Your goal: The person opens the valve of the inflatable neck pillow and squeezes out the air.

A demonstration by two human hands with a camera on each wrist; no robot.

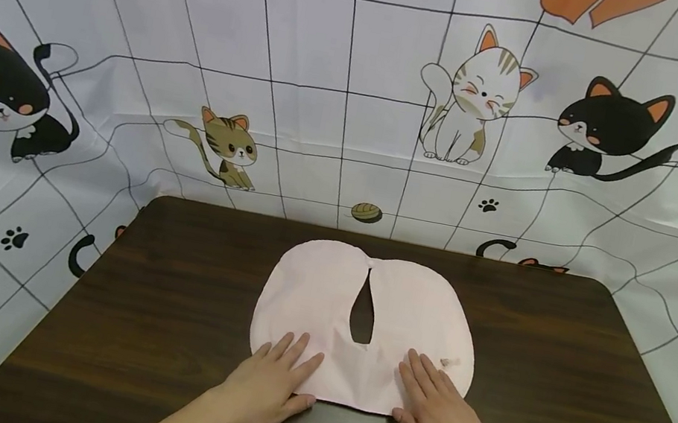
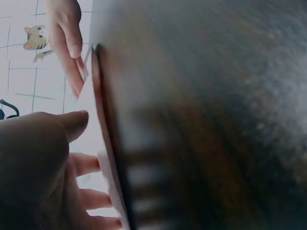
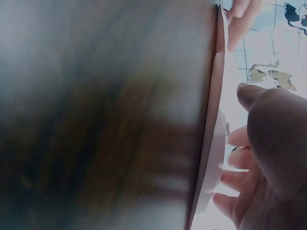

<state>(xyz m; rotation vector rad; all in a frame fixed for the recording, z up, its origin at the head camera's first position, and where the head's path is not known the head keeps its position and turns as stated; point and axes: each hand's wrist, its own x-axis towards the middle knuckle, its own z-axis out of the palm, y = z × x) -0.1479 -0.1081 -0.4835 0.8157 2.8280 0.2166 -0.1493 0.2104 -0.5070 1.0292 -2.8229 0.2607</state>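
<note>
A pale pink cloth (image 1: 311, 290), shaped like a bib with two rounded lobes, lies flat on the dark wooden table (image 1: 174, 296). Its lobes meet at the far edge, above a teardrop opening where the wood shows through. My left hand (image 1: 270, 385) rests with straight, spread fingers on the near left corner. On the near right part lies my right hand (image 1: 436, 414), fingers extended, below a small printed mark (image 1: 450, 363). Both thumbs are close to the near edge. Each wrist view shows the cloth edge-on, with fingertips (image 2: 86, 164) touching its upper face.
A white curtain (image 1: 313, 48) with a black grid and cartoon cats hangs behind the table and along both sides. The table's far edge (image 1: 224, 208) meets it. Dark wood extends left and right of the cloth.
</note>
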